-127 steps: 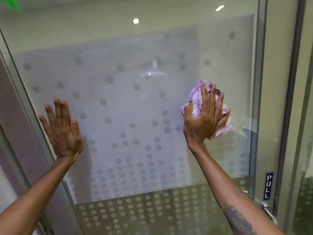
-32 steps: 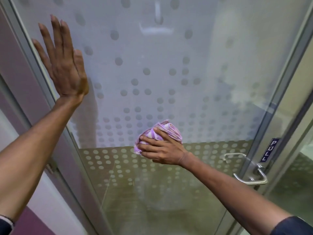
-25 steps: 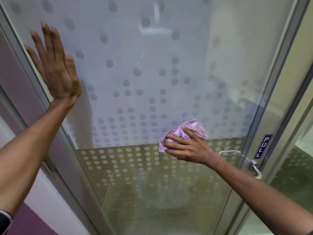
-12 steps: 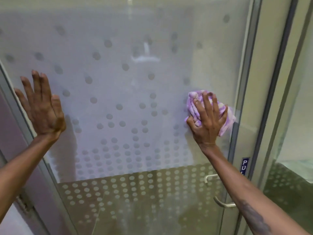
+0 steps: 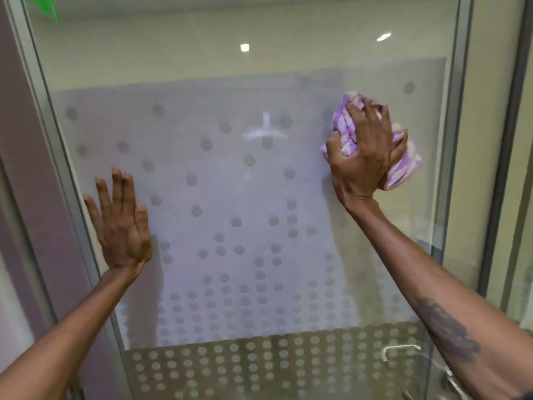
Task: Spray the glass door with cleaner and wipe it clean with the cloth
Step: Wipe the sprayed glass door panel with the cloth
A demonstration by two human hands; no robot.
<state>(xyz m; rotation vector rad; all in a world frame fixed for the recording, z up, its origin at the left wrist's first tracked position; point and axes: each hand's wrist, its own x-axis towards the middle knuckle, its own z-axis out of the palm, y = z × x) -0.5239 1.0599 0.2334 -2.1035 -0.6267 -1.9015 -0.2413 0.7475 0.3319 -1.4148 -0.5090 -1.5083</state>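
The glass door (image 5: 236, 183) fills the view, frosted with a pattern of dots that grows denser toward the bottom. My right hand (image 5: 362, 157) presses a bunched purple-and-white cloth (image 5: 403, 166) flat against the glass high on the right side, close to the door's right frame. My left hand (image 5: 121, 223) lies flat on the glass at the left edge, fingers spread and pointing up, holding nothing. No spray bottle is in view.
A metal door handle (image 5: 401, 350) sits at the lower right, partly behind my right forearm. A grey metal frame (image 5: 452, 140) borders the door on the right, and a mauve wall panel (image 5: 26, 168) stands along the left edge. Ceiling lights reflect in the glass.
My right hand has swept the cloth from low centre of the glass up to the upper right. My left hand has stayed flat on the left edge. The view has tilted upward.
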